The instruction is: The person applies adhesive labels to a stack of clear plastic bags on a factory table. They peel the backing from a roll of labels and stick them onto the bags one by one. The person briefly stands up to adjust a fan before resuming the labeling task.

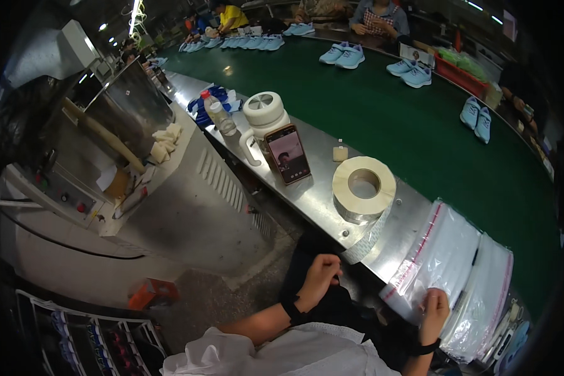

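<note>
My right hand [435, 308] is at the near edge of a stack of clear plastic bags [445, 250], its fingers pressed together on the film of the top bag. A second stack of bags [485, 294] lies beside it on the right. My left hand [321, 274] hovers just off the metal table's near edge, fingers curled in; whatever they may hold is hidden. Beyond that hand stands a large roll of pale labels [381, 177], with a strip of it trailing toward the table edge.
A phone [287, 155] leans on a white jug [263, 109], with a clear bottle [221, 119] farther left. Light blue shoes [349, 56] sit in pairs on the green belt [382, 113]. People work along its far side. A grey metal machine [194, 207] stands at left.
</note>
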`<act>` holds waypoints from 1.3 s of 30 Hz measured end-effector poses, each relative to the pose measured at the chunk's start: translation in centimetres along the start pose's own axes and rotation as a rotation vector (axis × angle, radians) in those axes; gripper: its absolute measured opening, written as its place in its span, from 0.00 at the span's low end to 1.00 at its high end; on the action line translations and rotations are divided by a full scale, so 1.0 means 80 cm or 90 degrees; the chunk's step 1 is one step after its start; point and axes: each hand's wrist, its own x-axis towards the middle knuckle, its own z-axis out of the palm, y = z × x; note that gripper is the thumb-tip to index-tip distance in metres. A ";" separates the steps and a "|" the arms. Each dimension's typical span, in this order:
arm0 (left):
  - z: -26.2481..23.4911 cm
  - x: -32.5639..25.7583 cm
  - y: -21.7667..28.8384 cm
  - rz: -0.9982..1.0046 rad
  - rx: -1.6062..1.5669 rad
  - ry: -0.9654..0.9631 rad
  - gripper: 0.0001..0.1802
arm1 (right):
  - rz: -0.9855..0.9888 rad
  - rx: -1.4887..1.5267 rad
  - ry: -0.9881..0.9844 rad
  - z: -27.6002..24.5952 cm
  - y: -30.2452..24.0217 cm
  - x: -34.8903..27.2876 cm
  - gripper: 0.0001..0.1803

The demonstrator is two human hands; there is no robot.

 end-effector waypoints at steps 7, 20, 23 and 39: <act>-0.019 0.058 -0.022 0.060 0.154 -0.083 0.19 | 0.087 -0.134 0.414 -0.243 0.065 -0.007 0.10; 0.087 -0.004 0.031 -0.230 -0.214 -0.340 0.15 | 0.079 0.094 -0.257 0.028 -0.020 -0.052 0.07; 0.081 0.003 0.031 -0.190 -0.112 -0.414 0.14 | 0.117 0.150 -0.308 0.058 -0.010 -0.044 0.05; 0.023 0.019 0.062 0.221 0.179 -0.191 0.10 | 0.137 -0.050 -0.476 0.025 -0.030 -0.062 0.11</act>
